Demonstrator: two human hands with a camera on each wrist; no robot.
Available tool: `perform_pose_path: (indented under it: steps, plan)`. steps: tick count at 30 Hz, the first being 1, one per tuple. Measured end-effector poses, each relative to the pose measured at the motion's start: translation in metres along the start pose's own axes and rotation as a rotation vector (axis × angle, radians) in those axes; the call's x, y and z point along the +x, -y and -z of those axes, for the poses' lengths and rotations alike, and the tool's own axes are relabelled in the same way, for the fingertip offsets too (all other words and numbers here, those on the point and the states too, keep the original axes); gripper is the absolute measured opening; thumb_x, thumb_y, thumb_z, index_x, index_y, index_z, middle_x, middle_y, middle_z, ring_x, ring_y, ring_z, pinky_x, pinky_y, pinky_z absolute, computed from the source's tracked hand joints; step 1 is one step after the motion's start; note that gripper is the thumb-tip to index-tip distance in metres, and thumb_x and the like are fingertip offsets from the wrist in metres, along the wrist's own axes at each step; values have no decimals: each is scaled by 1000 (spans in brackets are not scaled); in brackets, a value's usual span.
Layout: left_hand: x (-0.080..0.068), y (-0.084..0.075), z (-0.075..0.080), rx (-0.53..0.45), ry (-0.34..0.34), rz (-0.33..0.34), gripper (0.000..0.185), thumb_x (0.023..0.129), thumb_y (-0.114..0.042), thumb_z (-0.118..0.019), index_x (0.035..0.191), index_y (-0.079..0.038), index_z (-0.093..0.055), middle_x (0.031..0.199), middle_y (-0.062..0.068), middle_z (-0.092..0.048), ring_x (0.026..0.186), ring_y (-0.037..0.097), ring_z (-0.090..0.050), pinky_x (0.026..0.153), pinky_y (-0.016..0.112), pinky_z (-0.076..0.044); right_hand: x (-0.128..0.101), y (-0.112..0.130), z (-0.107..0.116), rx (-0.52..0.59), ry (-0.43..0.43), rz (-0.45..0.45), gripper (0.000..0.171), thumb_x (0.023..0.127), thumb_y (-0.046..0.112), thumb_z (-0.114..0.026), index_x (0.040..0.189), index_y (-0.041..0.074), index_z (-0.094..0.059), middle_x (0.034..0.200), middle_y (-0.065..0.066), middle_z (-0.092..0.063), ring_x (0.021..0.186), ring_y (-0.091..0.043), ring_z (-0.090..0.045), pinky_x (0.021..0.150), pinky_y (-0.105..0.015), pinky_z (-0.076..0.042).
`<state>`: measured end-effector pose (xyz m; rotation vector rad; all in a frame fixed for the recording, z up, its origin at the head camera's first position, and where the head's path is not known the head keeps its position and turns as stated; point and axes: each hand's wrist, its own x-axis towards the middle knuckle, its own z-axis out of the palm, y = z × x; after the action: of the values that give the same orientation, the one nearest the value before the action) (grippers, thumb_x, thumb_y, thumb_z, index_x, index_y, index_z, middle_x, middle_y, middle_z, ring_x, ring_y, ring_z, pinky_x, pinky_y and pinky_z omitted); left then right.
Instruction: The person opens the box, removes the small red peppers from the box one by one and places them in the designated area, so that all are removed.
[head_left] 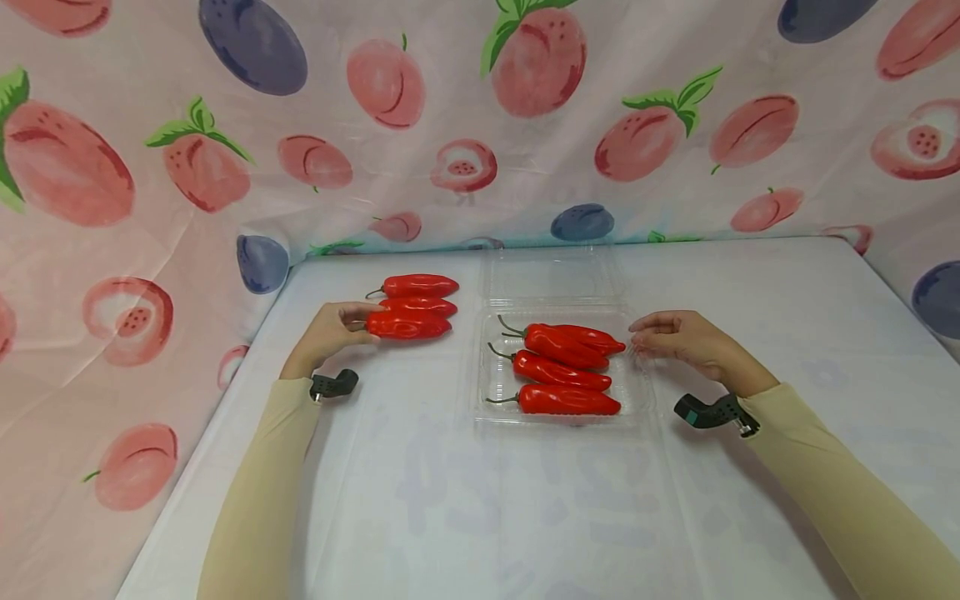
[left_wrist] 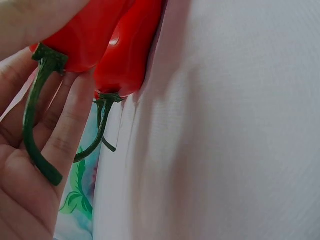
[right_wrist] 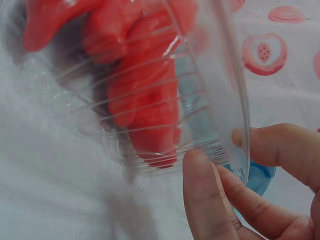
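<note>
My left hand (head_left: pixel 330 335) pinches the stem end of a red chili pepper (head_left: pixel 411 326), the nearest of three lying side by side on the left. In the left wrist view, the thumb crosses the top of this pepper (left_wrist: pixel 85 37), fingers lie beneath, and its green stem (left_wrist: pixel 32 120) hangs over the palm. A second pepper (left_wrist: pixel 131 55) is just beyond. My right hand (head_left: pixel 693 343) holds the right rim of a clear plastic clamshell box (head_left: pixel 491 417) between thumb and fingers. Several red peppers (head_left: pixel 570 400) lie inside, stems to the left.
The box's transparent lid (head_left: pixel 555 273) lies folded back behind it. A white cloth (head_left: pixel 480 517) covers the table. Fruit-printed sheeting (head_left: pixel 420 167) rises at the back and both sides. Each wrist wears a black camera mount (head_left: pixel 708 412).
</note>
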<state>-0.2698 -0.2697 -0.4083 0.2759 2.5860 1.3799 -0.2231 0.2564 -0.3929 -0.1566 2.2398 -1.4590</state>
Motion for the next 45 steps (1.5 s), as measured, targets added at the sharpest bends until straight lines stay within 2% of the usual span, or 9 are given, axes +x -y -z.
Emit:
perform_pose_path:
  steps: [6, 13, 22, 25, 30, 32, 45]
  plan:
    - [0, 1, -1, 14, 9, 17, 52, 77, -9, -76, 125, -3, -59, 130, 16, -57, 121, 30, -54, 99, 35, -45, 0, 1, 0, 7, 3, 3, 49, 94, 20, -56, 129, -12, -43, 100, 1, -67, 85, -3, -64, 84, -24, -54]
    - [2, 3, -1, 32, 18, 43, 51, 77, -10, -75, 126, -4, -58, 131, 16, -56, 117, 31, -57, 94, 32, -49, -2, 3, 0, 25, 7, 4, 49, 94, 18, -56, 128, -13, -42, 97, 3, -67, 84, -3, -64, 83, -22, -54]
    - [4, 6, -2, 119, 32, 0, 51, 76, -10, -77, 124, -3, -60, 125, 19, -60, 115, 33, -56, 102, 44, -44, -1, 3, 0, 17, 6, 7, 49, 94, 18, -56, 128, -13, -42, 99, 1, -67, 84, -3, -64, 83, -23, -54]
    - [-2, -7, -4, 139, 40, 10, 51, 77, -8, -75, 125, 0, -59, 125, 22, -59, 115, 35, -56, 102, 45, -44, -1, 2, 0, 22, 8, 9, 49, 94, 18, -56, 128, -13, -42, 97, 3, -67, 84, -3, -64, 83, -23, -54]
    - [0, -7, -5, 181, 44, 44, 51, 77, -9, -75, 124, -2, -59, 124, 21, -60, 113, 34, -57, 100, 46, -46, -1, 2, 0, 28, 8, 14, 49, 94, 18, -56, 128, -13, -42, 95, 5, -67, 84, -3, -65, 82, -22, -54]
    - [7, 5, -5, 190, 38, 51, 51, 75, -11, -77, 123, -5, -61, 122, 18, -62, 112, 32, -58, 99, 45, -47, -1, 2, 0, 28, 7, 13, 49, 94, 18, -56, 128, -13, -42, 95, 5, -67, 83, -3, -65, 82, -23, -54]
    - [9, 2, -6, 234, 18, 52, 50, 75, -11, -77, 123, -6, -61, 123, 17, -62, 111, 32, -58, 98, 44, -48, -1, 2, 0, 9, 6, 10, 48, 94, 19, -56, 129, -12, -43, 97, 4, -67, 84, -3, -64, 82, -21, -54]
